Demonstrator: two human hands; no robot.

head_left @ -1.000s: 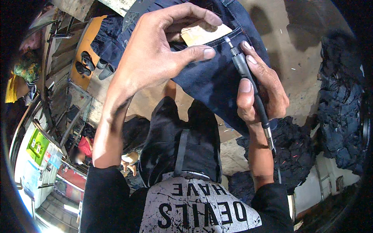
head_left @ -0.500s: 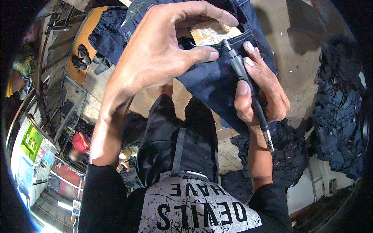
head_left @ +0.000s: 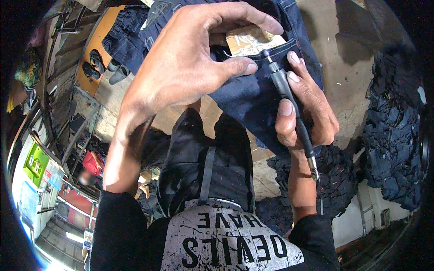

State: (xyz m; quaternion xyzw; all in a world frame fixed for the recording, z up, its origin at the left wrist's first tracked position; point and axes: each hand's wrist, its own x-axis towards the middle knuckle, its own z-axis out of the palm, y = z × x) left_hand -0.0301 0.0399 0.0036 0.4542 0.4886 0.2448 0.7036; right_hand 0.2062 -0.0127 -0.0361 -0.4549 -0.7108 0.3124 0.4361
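Note:
My left hand [head_left: 181,58] curves around the pocket of a dark blue denim garment [head_left: 244,99]. Its thumb rests below the pocket edge and its index finger reaches across above; the other fingers are hidden. Out of the pocket mouth pokes a worn, pale tan board [head_left: 253,41] with white scuffs. In my right hand [head_left: 312,104] is a slim black rotary grinder handpiece [head_left: 289,97], pinched between thumb and fingers. A small rounded bit [head_left: 266,53] at its end sits at the stitched pocket edge; whether it touches the cloth I cannot tell. From its metal lower end a thin cable hangs.
Dark cloth pieces are heaped at the right [head_left: 393,131] and below my right forearm [head_left: 334,180]. Another dark garment [head_left: 126,34] lies at the far left, near sandals [head_left: 96,63] and grey shoes [head_left: 118,73]. A person in red [head_left: 92,162] is at the left.
Both hands, the pocket and the board have shifted slightly right and down in the picture. The handpiece has moved with them, its bit still at the pocket edge.

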